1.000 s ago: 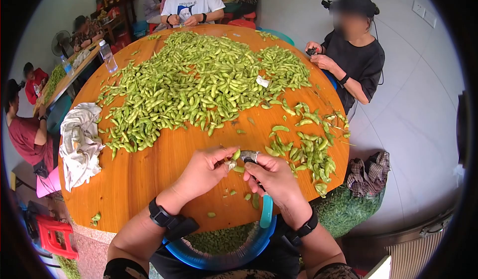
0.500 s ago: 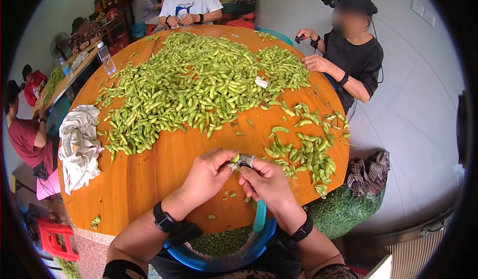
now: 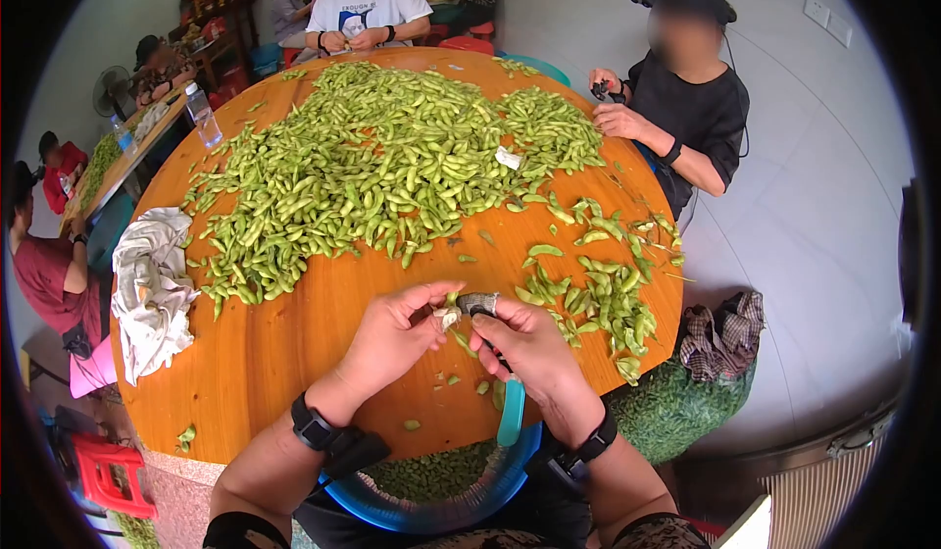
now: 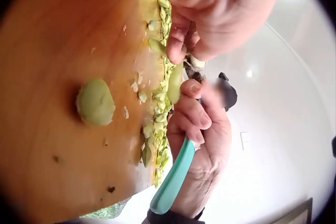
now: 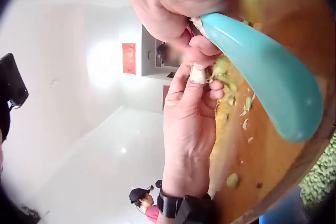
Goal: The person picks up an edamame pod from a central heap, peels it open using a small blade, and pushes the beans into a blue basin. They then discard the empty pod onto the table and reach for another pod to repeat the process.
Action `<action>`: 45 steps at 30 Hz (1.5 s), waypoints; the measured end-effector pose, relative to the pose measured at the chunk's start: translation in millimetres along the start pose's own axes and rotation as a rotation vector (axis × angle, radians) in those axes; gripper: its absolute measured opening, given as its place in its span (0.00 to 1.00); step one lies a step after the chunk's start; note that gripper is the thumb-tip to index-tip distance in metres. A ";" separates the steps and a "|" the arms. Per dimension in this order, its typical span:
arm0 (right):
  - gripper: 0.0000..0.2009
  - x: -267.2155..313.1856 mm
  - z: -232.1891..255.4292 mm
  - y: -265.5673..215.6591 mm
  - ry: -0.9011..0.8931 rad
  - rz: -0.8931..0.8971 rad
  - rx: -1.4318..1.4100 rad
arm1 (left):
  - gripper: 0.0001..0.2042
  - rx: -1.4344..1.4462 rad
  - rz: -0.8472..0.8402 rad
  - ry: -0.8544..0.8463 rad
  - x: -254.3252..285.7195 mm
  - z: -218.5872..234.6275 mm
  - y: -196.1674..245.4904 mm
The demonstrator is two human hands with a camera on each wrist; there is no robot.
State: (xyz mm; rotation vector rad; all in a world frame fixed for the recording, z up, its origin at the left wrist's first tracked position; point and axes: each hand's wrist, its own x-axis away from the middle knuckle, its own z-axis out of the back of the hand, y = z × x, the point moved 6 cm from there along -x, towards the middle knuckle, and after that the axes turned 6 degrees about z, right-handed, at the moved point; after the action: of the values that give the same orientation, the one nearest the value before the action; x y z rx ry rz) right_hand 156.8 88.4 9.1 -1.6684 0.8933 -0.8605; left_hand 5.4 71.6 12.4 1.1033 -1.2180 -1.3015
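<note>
Over the near part of the round table, the left hand (image 3: 392, 335) pinches a green pod (image 3: 452, 299) between thumb and fingers, with a whitish wrap (image 3: 448, 318) at the thumb. Close beside it, the right hand (image 3: 534, 353) curls round a tool with a turquoise handle (image 3: 511, 412), which hangs below the palm. A grey wrap (image 3: 478, 303) covers a finger of that hand. The left wrist view shows the right hand (image 4: 197, 124) gripping the handle (image 4: 176, 176) and a pod (image 4: 175, 84) by the fingertips. The tool's working end is hidden.
A large heap of pods (image 3: 372, 157) covers the table's middle; a smaller pile (image 3: 613, 304) lies at right. A white cloth (image 3: 152, 289) and a bottle (image 3: 203, 116) are at left. A blue basin (image 3: 392, 516) with green contents sits below the table edge. Several people sit around.
The hands have drawn slightly apart from where they met half a second ago, and a pod now hangs between them. The person at right has brought both hands together again.
</note>
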 end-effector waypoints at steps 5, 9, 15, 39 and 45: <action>0.07 3.8 -6.8 -7.6 -0.007 0.014 0.027 | 0.19 -0.088 -0.141 0.067 -1.9 -0.9 -2.2; 0.08 3.9 -8.8 -10.3 0.001 0.015 0.084 | 0.18 -0.223 -0.100 0.067 2.5 -3.0 9.8; 0.09 3.3 -11.3 -8.6 0.027 0.012 0.141 | 0.19 -0.339 -0.200 0.114 2.0 -3.0 10.2; 0.06 -16.6 -0.3 6.8 -0.036 -0.057 -0.146 | 0.14 0.344 0.155 -0.152 -11.4 9.2 -19.0; 0.06 -18.0 -3.5 0.6 -0.001 0.028 -0.006 | 0.12 0.219 0.108 -0.081 -10.6 6.8 -16.6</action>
State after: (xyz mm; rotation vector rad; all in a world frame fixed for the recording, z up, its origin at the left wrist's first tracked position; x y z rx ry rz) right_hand 145.3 102.4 7.2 -1.6573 0.9180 -0.8386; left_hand -1.7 82.6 -3.8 1.1304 -1.4881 -1.1597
